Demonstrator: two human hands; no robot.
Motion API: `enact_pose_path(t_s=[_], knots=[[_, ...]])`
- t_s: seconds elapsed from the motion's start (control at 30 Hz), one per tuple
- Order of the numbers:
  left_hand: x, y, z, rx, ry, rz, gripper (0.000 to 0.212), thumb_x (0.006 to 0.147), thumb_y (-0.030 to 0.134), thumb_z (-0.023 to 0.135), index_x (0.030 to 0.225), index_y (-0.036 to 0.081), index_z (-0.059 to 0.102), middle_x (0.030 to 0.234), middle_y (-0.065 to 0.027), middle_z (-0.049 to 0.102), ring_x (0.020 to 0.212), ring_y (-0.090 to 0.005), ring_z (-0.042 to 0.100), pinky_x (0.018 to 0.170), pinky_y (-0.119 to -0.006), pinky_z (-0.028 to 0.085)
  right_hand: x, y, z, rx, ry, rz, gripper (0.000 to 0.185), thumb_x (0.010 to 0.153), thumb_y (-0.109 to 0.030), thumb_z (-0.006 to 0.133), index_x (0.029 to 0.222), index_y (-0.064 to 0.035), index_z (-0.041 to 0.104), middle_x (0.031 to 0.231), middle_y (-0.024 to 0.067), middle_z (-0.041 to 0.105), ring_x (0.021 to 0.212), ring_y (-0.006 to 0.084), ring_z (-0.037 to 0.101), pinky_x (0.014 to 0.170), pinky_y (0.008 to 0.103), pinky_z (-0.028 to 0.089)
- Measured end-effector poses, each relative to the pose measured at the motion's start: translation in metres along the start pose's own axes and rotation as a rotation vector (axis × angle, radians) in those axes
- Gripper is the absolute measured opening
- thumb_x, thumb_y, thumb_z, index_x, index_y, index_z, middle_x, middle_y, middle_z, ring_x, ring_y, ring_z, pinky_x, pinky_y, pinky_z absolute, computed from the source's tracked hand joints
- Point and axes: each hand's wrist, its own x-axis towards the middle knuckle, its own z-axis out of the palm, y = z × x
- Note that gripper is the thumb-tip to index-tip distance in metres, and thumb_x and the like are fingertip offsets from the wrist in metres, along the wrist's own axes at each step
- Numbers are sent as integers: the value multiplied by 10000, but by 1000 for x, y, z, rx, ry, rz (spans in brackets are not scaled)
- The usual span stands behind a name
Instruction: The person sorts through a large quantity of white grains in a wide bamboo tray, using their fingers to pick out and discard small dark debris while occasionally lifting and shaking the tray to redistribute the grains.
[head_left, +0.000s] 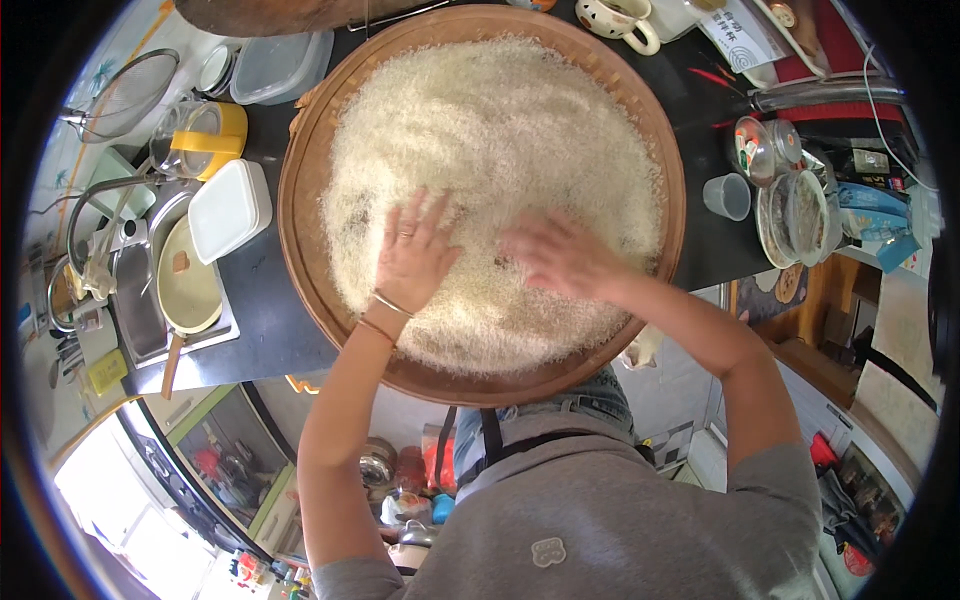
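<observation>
A large round woven bamboo tray (667, 187) lies before me on the dark countertop, its front rim jutting past the counter edge. White rice grains (495, 127) cover most of its bottom in an uneven layer. My left hand (416, 251) rests palm down on the rice at the left, fingers spread and pointing away from me; a ring and wrist bangles show on it. To the right, my right hand (559, 251) is blurred, low over or touching the rice, with its fingers towards the left. Neither hand shows anything gripped.
On the left are a white lidded container (229, 210), a yellow-handled jug (217, 139) and a sink (139, 315) holding a frying pan (187, 285). A patterned mug (619, 19) stands behind the tray. To the right are a plastic cup (726, 197) and stacked bowls (799, 217).
</observation>
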Motion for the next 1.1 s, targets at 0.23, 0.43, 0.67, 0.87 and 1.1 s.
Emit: enact_pose_path(t_s=[0.23,0.43,0.67,0.87,1.1], knots=[[-16,-56,34,-243,382,-241,609,954,530,297,1455,184,300,1554,-53,107,1426,-322,67,1135,-518,101,12,82,-7,-242,348,332,557,935,-443,427,1438,-233,313,1537,52,181,1418,261,147,1136,487,137],[-44,-10,43,-494,387,-244,755,907,613,326,1491,165,158,1548,-122,91,1394,-421,125,1106,-555,176,10,44,14,84,526,492,620,917,-447,486,1440,-167,306,1525,134,185,1384,345,222,1091,533,208],[-66,59,21,-372,299,105,822,847,587,481,1470,111,237,1542,-113,149,1400,-346,172,1097,-538,211,-27,-52,9,147,-92,71,869,849,-617,439,1482,-113,123,1548,116,41,1429,283,13,1151,492,60],[9,54,11,-215,317,193,836,793,551,585,1449,124,292,1540,-76,162,1421,-287,121,1117,-521,180,-12,9,-8,-21,-92,54,930,780,-421,671,1472,-79,152,1543,126,100,1431,247,67,1156,442,98],[16,35,-21,-332,427,-44,759,791,294,674,1436,116,318,1538,-93,137,1429,-298,78,1129,-504,183,-12,56,-36,447,677,384,638,773,-111,675,1363,-105,431,1491,113,285,1365,274,301,1077,382,324]])
